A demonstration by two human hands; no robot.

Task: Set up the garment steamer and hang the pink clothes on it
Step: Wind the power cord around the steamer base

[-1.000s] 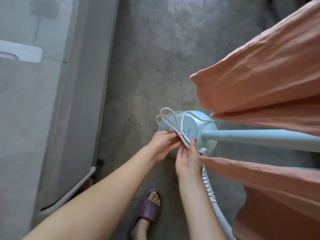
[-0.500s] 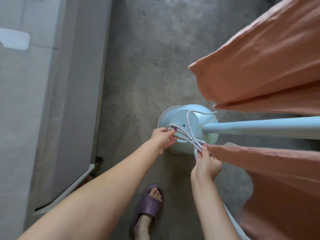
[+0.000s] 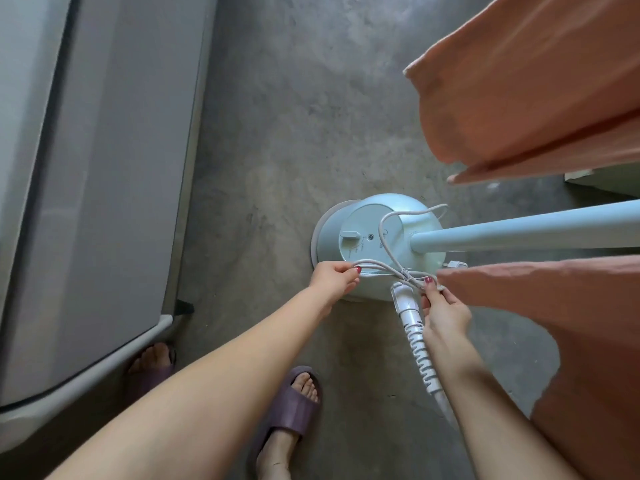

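Both hands worked a bundled white power cord [image 3: 388,268] over the pale blue steamer base [image 3: 374,244] on the concrete floor [image 3: 294,133]. The left hand [image 3: 334,280] pinched the loops' end; the right hand [image 3: 445,310] pinched the tied middle. Pink clothes [image 3: 540,88] hung beside the steamer pole [image 3: 526,232], with the ribbed hose [image 3: 420,348] below.

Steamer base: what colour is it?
Pale blue steamer base, seen in the head view.
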